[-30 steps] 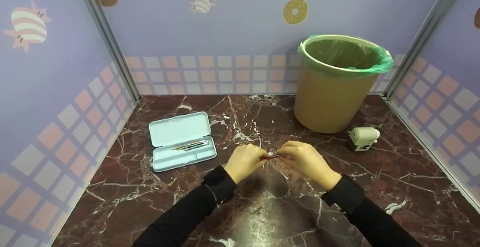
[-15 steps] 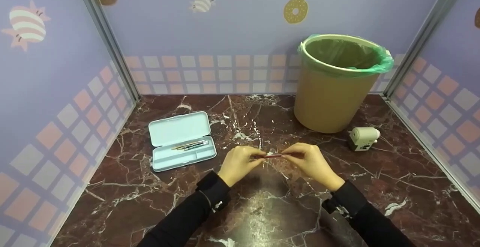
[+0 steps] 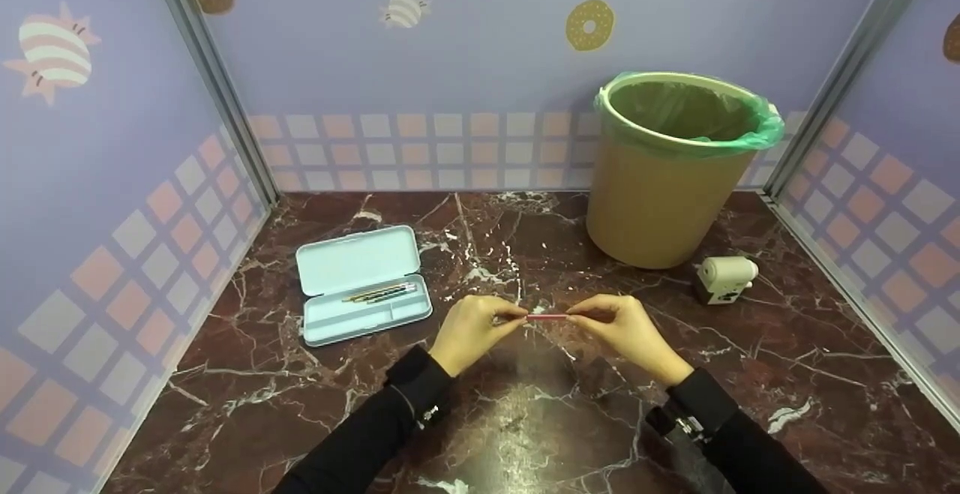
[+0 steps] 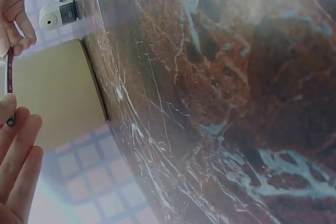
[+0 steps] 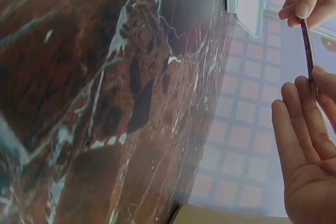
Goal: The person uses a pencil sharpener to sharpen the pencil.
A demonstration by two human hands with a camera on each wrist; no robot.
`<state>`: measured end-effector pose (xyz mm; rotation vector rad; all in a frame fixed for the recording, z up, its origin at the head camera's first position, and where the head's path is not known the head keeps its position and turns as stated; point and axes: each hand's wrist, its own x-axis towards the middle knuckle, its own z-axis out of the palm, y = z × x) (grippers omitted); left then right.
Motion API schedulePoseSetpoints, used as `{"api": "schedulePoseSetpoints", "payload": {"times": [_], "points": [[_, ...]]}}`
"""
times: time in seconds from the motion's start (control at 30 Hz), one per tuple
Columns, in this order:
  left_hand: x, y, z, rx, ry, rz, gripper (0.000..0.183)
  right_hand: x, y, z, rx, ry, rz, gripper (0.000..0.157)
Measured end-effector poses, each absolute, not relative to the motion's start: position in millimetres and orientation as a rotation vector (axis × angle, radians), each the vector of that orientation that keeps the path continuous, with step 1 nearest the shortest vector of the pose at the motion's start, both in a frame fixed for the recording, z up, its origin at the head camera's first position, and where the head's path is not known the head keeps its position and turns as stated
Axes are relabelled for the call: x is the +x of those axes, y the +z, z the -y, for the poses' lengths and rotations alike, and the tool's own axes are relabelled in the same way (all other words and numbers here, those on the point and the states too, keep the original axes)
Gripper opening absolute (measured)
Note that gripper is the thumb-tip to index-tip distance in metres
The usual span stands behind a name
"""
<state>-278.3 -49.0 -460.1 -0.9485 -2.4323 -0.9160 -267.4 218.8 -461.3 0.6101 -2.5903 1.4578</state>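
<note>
A slim dark-red pencil (image 3: 547, 317) stretches level between both hands above the table. My left hand (image 3: 474, 329) pinches one end between thumb and fingertips, while my right hand (image 3: 624, 329) pinches the other end the same way. Seen from the left wrist, a dark, blunt-looking tip of the pencil (image 4: 10, 77) pokes out past the left thumb. From the right wrist, the middle of the pencil (image 5: 307, 48) shows bare between the hands, and the right hand's other fingers (image 5: 299, 124) extend loosely. The fingers cover parts of both ends.
Left of the hands lies an open light-blue pencil case (image 3: 360, 254) with several pencils (image 3: 381, 292) inside. A tan bin (image 3: 660, 194) with a green liner stands at the back right. Near it is a cream pencil sharpener (image 3: 726, 279). Small white bits dot the marbled table (image 3: 480, 224).
The hands have drawn slightly apart and a little nearer the body, baring more of the pencil. It has gone from slanted to level. Case, bin and sharpener stay put.
</note>
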Motion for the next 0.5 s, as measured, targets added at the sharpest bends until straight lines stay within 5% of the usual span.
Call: {"api": "schedulePoseSetpoints", "payload": {"times": [0.5], "points": [[-276,-459,63,-0.921,-0.903,2.462,0.013,-287,-446,-300,0.619,0.795,2.586,0.024]]}}
